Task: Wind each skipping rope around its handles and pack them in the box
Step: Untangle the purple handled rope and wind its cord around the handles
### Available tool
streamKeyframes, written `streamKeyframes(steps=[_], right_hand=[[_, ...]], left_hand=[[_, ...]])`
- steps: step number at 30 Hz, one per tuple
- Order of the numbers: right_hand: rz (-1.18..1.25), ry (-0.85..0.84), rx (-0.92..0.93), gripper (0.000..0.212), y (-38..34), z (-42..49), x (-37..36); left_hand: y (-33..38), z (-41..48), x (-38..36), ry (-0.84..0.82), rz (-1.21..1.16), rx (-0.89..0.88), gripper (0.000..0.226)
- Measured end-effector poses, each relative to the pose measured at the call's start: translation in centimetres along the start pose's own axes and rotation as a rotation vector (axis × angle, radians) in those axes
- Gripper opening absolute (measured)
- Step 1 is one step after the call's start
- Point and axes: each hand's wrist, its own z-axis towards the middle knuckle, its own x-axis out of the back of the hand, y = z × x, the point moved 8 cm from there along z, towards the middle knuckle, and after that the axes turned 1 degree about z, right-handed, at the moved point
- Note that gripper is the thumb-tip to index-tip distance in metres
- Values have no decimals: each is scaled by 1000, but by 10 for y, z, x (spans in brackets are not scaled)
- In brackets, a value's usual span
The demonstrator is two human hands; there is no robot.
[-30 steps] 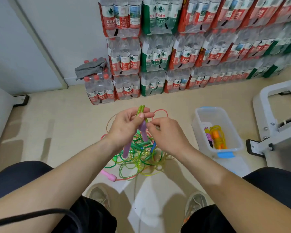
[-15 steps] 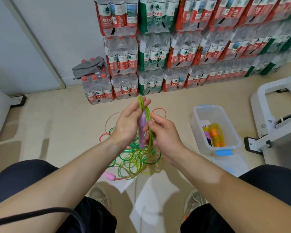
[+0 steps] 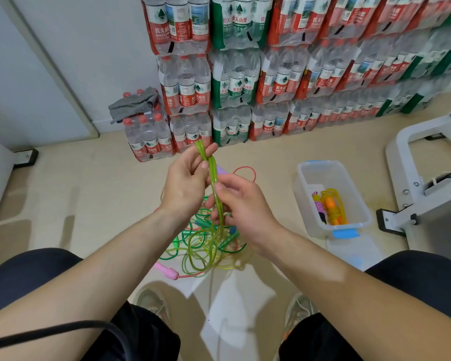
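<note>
Squarely in the middle of the head view, the left hand [image 3: 185, 186] pinches a translucent green skipping rope [image 3: 213, 178] between its thumb and nearly straight fingers. The folded strands poke up just past the fingertips. Just below and to the right, the right hand [image 3: 245, 204] grips the same bunched strands with thumb and curled fingers. A pale purple plastic handle [image 3: 221, 169] shows between the two hands, against the strands. From the right hand the rope drops to the beige floor [image 3: 89, 194] and into a loose tangle of green, yellow and red ropes [image 3: 206, 248], which lies between the person's knees. A pink handle [image 3: 167, 270] lies at the tangle's lower left edge, and a red loop [image 3: 245, 170] sticks out at its upper edge, behind the hands.

Right of centre stands a clear rectangular plastic box [image 3: 301, 186], open at the top, with a blue latch on its near rim. Inside, toward the near end, lie a wound orange-and-yellow rope bundle [image 3: 333, 207] and a purple one [image 3: 319, 207] side by side; the far half of the box floor shows bare. A strip of floor separates the tangle from the box's left wall. The box's right wall stands near the foot of a white metal frame [image 3: 427, 204], apart from it.

Across the top, shrink-wrapped packs of water bottles [image 3: 235, 74] are stacked along the wall, with a grey cloth [image 3: 133, 102] draped over the lowest pack at the left. A broad stretch of floor lies between that stack and the hands.
</note>
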Motion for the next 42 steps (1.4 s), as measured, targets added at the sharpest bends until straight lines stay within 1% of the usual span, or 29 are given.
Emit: streamKeyframes(steps=[3,5,8,10,11,13,16,18,22,24,26,27,29,31,33,35,37,40,41,42], right_hand=[[-290,46,111,19,6,3,0],[-495,73,171,21,11,3,1],[-766,113,306,24,5,-1,-1],[-880,109,356,15,4,-2,-3],[-889,99,362,12,5,-2,-3],[-853,63,316,12,11,0,1],[-650,-32,204,17,22,7,8],[-529,-71,161,22,25,12,12],[-428,-164,14,36,27,16,24],[-240,-196,-126,36,40,15,31],[19,-209,-244,26,48,12,36],[111,-228,-282,26,47,10,37],[204,-280,-351,31,41,6,36],[174,-315,-345,38,35,3,33],[6,-334,-263,33,34,3,27],[-171,-367,-175,29,38,4,20],[-337,-367,-127,34,40,8,20],[-558,-355,-96,25,40,15,30],[-648,-363,-85,24,41,16,32],[-736,-376,-74,28,42,16,32]], left_hand=[[-7,0,-2,32,-181,185,30],[-12,-1,-3,63,-259,260,21],[-12,-2,1,125,-301,256,29],[-13,1,8,178,-319,269,33],[-12,2,12,189,-326,282,32],[-9,6,19,206,-378,323,32],[-12,7,25,169,-487,405,31],[-12,4,21,88,-553,448,31],[0,-3,11,-116,-626,444,29],[6,-6,9,-191,-656,449,27],[8,-8,11,-241,-685,474,25],[8,-8,12,-274,-669,473,24],[6,-6,12,-375,-585,420,23],[6,-3,10,-456,-480,332,29],[4,-2,7,-484,-402,287,37],[2,-4,2,-475,-289,250,39],[-2,-8,-3,-487,-119,202,36],[-11,-15,-8,-599,101,197,39],[-14,-18,-10,-646,150,204,42],[-16,-21,-12,-682,188,206,45]])
